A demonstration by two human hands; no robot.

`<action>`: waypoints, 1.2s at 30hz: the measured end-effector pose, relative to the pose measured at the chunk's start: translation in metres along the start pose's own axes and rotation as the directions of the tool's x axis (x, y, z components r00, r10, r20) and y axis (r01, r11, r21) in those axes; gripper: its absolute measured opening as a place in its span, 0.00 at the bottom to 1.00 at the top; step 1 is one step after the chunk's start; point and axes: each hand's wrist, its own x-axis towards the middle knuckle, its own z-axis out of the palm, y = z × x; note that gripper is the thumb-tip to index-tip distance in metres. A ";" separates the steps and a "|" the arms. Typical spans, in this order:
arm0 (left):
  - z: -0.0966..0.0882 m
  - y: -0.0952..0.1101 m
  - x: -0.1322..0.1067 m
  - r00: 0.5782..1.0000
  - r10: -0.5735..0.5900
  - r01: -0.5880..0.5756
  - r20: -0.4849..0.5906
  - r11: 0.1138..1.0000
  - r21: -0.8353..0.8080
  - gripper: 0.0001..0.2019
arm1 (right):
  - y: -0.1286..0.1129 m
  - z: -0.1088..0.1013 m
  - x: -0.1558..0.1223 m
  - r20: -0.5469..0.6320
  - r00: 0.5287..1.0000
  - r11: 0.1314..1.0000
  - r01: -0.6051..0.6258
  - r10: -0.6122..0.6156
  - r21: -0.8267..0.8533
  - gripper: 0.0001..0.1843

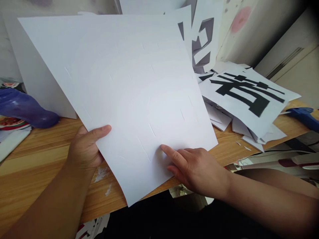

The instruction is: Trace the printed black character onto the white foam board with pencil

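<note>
A large white sheet (129, 89) with several thin cut lines in it is held tilted above the wooden table (42, 162). My left hand (86, 149) grips its lower left edge, thumb on top and fingers hidden beneath. My right hand (194, 167) is at the sheet's lower right edge. Its index finger is stretched out and presses on the sheet's face, while the other fingers curl at the edge.
A heap of white paper with black cut-out shapes (246, 96) lies at the right. More cut sheets (203, 39) lean against the back wall. A purple object (25, 108) sits at the left, a blue tool (305, 116) at the right edge.
</note>
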 end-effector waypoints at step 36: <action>-0.022 -0.007 -0.002 0.927 -0.198 0.127 0.317 0.964 0.232 0.40 | 0.023 -0.005 -0.011 0.007 0.999 0.983 -0.039 0.041 -0.178 0.31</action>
